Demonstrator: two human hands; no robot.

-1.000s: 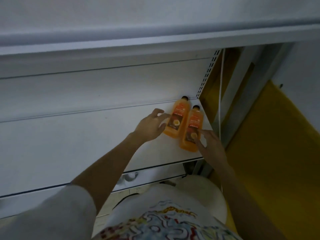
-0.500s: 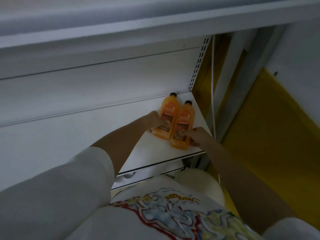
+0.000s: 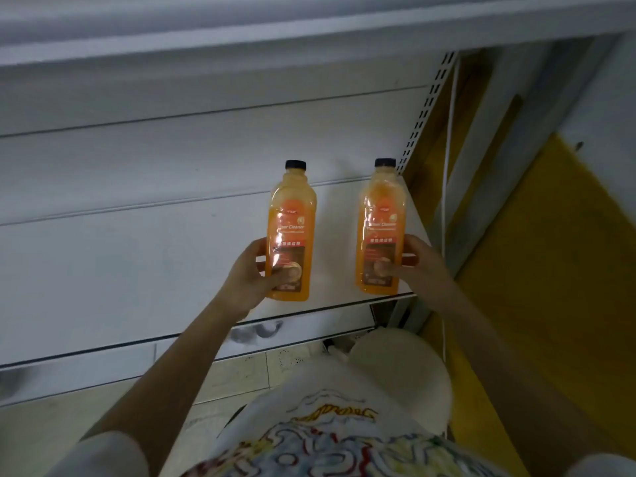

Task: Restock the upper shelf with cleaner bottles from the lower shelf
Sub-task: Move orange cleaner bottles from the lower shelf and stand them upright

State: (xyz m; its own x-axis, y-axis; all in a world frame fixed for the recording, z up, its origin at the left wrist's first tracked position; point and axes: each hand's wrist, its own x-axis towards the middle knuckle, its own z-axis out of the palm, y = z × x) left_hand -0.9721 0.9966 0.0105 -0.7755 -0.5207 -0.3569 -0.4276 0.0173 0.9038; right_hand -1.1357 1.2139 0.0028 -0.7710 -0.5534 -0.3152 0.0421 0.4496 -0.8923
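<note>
Orange cleaner fills two black-capped bottles held upright before the white shelf [image 3: 137, 256]. The left hand [image 3: 247, 273] grips the left bottle [image 3: 290, 215] low down; the right hand [image 3: 418, 263] likewise grips the right bottle [image 3: 381, 208], near the shelf's right end.

White cord [image 3: 447, 187] hangs beside yellow wall [image 3: 550, 270]; tiled floor [image 3: 241, 376] below

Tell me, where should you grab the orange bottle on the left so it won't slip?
Grip the left bottle round its lower body, at the label, coming from its left side, as the left hand does: thumb across the front, fingers round the edge. The body is straight-sided and slim enough to wrap; the shoulder under the black cap tapers and might slip.
</note>
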